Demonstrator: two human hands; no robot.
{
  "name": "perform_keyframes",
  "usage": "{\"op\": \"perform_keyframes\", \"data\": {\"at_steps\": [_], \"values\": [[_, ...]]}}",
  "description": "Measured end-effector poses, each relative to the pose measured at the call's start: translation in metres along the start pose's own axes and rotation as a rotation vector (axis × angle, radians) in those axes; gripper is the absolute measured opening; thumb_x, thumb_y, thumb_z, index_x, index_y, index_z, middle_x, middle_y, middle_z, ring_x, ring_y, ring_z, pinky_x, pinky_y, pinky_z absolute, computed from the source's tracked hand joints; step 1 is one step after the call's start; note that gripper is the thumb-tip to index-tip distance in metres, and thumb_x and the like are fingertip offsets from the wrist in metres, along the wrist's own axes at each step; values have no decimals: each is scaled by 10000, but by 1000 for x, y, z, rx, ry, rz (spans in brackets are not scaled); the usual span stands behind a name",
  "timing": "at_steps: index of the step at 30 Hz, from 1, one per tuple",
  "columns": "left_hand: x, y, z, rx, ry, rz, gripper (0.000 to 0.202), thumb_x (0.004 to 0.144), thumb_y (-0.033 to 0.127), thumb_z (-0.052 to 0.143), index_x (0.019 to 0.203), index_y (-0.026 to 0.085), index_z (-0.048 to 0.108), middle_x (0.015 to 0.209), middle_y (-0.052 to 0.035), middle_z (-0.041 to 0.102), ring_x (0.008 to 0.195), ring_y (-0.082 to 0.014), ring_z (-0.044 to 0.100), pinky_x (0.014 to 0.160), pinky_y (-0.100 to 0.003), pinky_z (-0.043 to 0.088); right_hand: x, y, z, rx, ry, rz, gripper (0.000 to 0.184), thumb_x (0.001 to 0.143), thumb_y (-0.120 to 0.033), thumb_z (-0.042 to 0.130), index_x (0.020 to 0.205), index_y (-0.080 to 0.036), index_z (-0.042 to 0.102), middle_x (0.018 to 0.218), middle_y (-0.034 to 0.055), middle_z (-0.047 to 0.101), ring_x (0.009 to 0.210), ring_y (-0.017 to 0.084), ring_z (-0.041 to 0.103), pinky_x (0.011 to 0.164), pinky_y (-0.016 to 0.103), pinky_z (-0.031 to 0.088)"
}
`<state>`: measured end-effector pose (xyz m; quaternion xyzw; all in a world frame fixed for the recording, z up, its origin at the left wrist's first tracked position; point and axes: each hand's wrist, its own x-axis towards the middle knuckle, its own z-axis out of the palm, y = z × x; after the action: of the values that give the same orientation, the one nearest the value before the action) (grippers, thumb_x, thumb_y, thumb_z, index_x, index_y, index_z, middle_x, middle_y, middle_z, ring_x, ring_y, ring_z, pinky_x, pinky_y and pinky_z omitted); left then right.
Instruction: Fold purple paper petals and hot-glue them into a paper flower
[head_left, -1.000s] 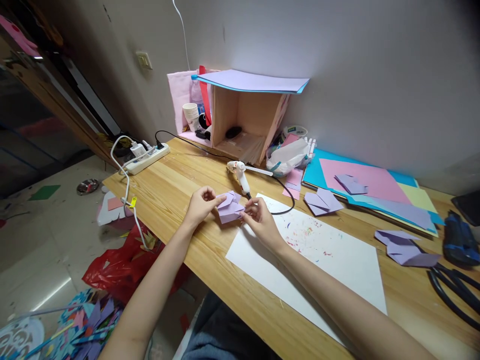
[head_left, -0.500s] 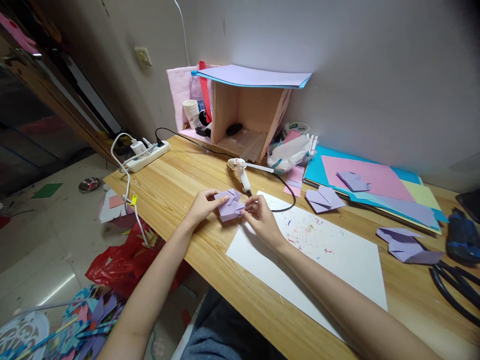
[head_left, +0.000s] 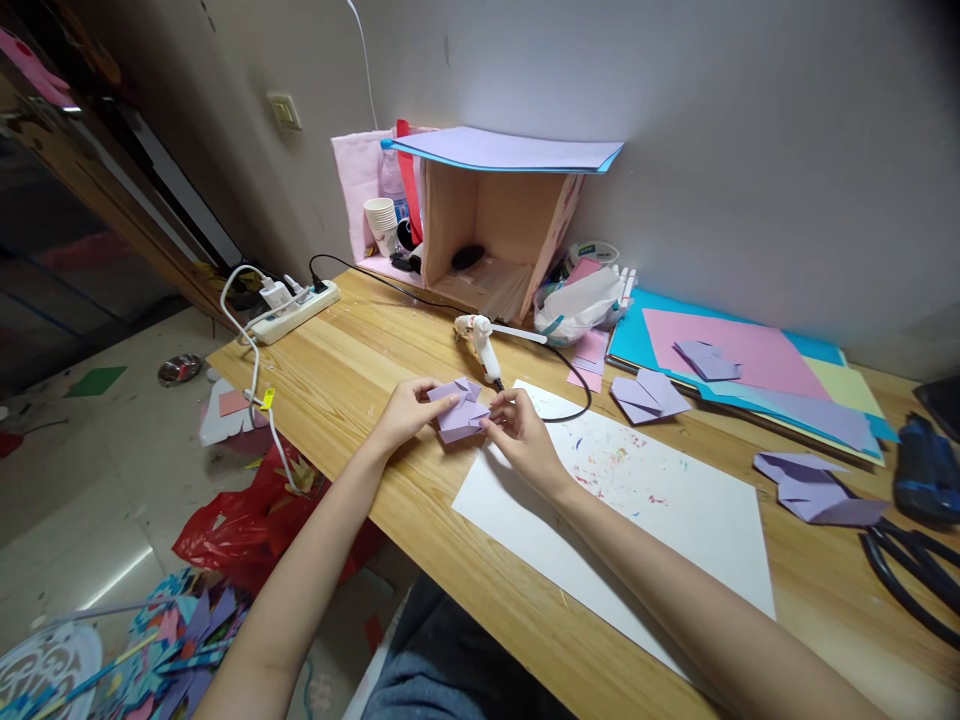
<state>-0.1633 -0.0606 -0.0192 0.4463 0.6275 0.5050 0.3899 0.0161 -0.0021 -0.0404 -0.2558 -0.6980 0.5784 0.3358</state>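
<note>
Pinching with the left hand (head_left: 405, 415), thumb on top and fingers tucked behind, the nine o'clock side of a folded lilac paper piece (head_left: 461, 418). Pinching with the right hand (head_left: 529, 440), at about four o'clock from the folded piece, the near-right corner between thumb and fingertip, with the other fingers half curled. Holding the folded piece between both hands, resting on or just above the worktop (head_left: 352, 375); cannot tell which. Looking outward from there: see a white glue gun (head_left: 484, 355) near, just past twelve o'clock, and a black cable (head_left: 587, 400) bowing round at three o'clock. See at four o'clock a white sheet (head_left: 697, 520) flecked with colour, crossed by the right forearm (head_left: 675, 600). Notice at three o'clock a second folded piece (head_left: 651, 397) on the wood and, farther toward the same hour, a third folded piece (head_left: 707, 361) lying on a pink sheet (head_left: 757, 345). Find a fourth folded piece (head_left: 825, 500) well apart, between three and four o'clock. Make out a power strip (head_left: 296, 315) at ten o'clock, an open-fronted box (head_left: 517, 225) at twelve, and, below the worktop edge at eight, a red plastic bag (head_left: 232, 535).
</note>
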Motion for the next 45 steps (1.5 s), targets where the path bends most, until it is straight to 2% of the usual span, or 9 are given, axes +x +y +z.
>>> {"op": "perform_keyframes", "data": {"at_steps": [5,9,14,23,31,33,36,41,45], "values": [[0,-1,-1,12,3,-14,351,608,452,699,731,127,654,652,-22,624,569,-124,543,484,-212,412,1,0,0,37,5,31,195,815,-314,516,937,-221,395,772,-12,531,696,131,548,672,286,443],[-3,1,1,31,-61,8,322,622,435,696,722,132,653,670,-12,625,599,-123,548,524,-215,422,4,-2,-2,65,-33,87,264,831,-388,491,1011,-200,447,733,-11,550,674,135,544,655,280,435],[-6,3,5,76,-164,11,309,633,420,696,711,124,652,638,-3,612,577,-109,533,513,-202,395,4,0,-4,-62,-104,64,248,794,-409,540,866,-173,567,785,21,580,696,145,531,621,258,417],[-7,6,5,-108,-242,-65,327,603,372,734,789,111,669,741,-47,669,647,-139,596,596,-238,473,4,3,-4,-43,-7,83,224,792,-387,538,824,-165,538,699,-6,520,617,125,482,546,231,379],[-6,7,4,-141,-262,-90,313,618,371,723,814,131,679,756,-52,681,650,-152,619,637,-281,506,3,1,-4,-63,52,55,225,783,-399,540,774,-174,533,697,5,522,637,139,478,562,241,382],[-6,5,4,-104,-211,-79,295,625,389,714,747,123,673,705,-47,671,611,-148,608,602,-274,504,3,2,-4,-74,46,47,233,788,-406,535,792,-173,546,712,11,541,644,142,490,573,249,393],[-4,3,4,-55,-50,-18,284,633,400,706,679,124,658,654,-35,658,578,-139,594,575,-261,497,5,2,-4,-62,12,43,245,792,-409,537,860,-175,568,799,32,594,714,159,542,634,272,430],[2,1,0,-81,248,153,252,645,360,701,746,133,661,777,-50,687,717,-161,625,710,-283,502,3,-1,-2,-1,-74,85,265,823,-429,495,885,-177,551,770,31,611,698,154,585,668,298,464],[6,-2,-5,-132,448,228,230,628,311,706,763,134,650,777,-46,685,729,-162,630,734,-297,498,2,-3,-2,-26,-63,79,258,840,-428,464,885,-182,525,747,27,602,666,152,588,655,305,468]]}}
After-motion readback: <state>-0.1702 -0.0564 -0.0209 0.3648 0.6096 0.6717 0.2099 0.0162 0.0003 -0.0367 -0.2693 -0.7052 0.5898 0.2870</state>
